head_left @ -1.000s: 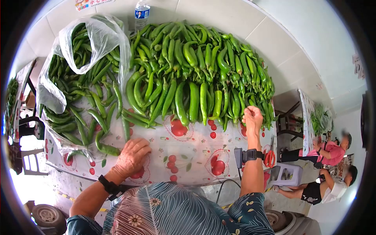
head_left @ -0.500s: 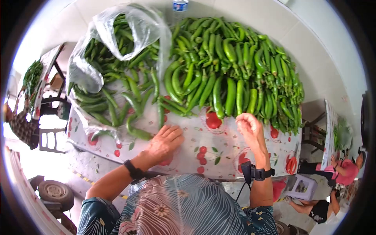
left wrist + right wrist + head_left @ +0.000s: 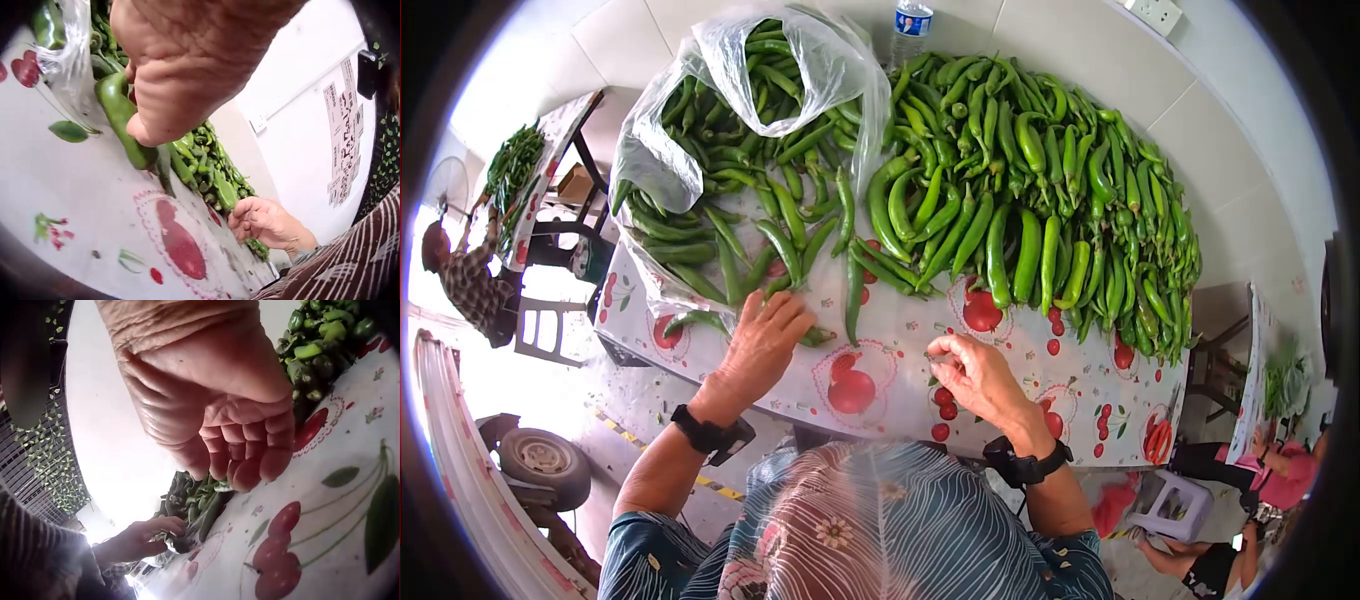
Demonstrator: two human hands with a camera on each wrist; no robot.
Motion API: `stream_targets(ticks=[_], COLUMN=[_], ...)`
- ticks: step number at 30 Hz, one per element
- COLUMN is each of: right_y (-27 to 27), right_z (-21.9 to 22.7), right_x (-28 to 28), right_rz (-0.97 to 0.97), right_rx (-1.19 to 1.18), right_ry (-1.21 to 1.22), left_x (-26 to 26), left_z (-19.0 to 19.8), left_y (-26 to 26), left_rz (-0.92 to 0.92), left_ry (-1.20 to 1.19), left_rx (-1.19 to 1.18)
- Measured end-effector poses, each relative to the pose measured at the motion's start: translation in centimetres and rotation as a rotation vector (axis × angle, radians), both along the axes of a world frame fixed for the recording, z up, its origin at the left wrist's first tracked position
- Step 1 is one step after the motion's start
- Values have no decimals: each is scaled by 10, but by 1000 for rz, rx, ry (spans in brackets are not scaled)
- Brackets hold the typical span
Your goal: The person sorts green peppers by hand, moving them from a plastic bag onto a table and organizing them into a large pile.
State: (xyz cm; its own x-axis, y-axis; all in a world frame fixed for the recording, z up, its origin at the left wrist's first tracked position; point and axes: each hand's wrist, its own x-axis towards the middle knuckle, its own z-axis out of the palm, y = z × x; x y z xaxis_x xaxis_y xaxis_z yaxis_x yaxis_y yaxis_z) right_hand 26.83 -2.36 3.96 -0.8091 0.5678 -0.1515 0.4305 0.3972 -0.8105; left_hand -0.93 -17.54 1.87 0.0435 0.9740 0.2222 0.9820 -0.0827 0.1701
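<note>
My left hand (image 3: 758, 348) is at the near edge of the loose peppers, its fingers over a long green chili pepper (image 3: 816, 338). In the left wrist view, thumb and fingers lie on either side of this pepper (image 3: 119, 115). My right hand (image 3: 983, 382) hovers over the tablecloth, palm inward and fingers loosely bent; the right wrist view shows nothing in them. A single long pepper (image 3: 853, 300) lies between the hands and the pile. Beyond the right hand, green peppers lie in layered rows (image 3: 1040, 200), their lower ends towards me.
An open clear plastic bag (image 3: 855, 120) with many green peppers stands at the left. A water bottle (image 3: 911, 30) is against the wall. Red-handled scissors (image 3: 1157, 440) lie at the table's right end. The tablecloth (image 3: 880, 400) has a fruit print. Other people are seated at both sides.
My right hand has come away from the rows, back and left towards the middle. My left hand has moved onto the pepper lying beside it. The head view has shifted.
</note>
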Motion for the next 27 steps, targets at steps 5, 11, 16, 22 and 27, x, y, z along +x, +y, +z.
stream_targets(ticks=[5,11,16,22,27], right_y=[3,7,10,18,19], right_z=[-6,-8,-19,-22,-40], right_x=[-19,-53,-68,-82,-89], right_rz=[49,85,40,-21,-49], right_rx=[276,502,573,693,721], right_ry=[107,-169,-182,-73,-84], left_x=[6,32,34,33,33], left_z=[-1,-20,-35,-37,-36], left_y=[10,17,12,11,10], left_rz=[-24,-35,13,3,11], left_ry=[-32,-207,-190,-259,-268], left_rx=[19,97,128,143,154])
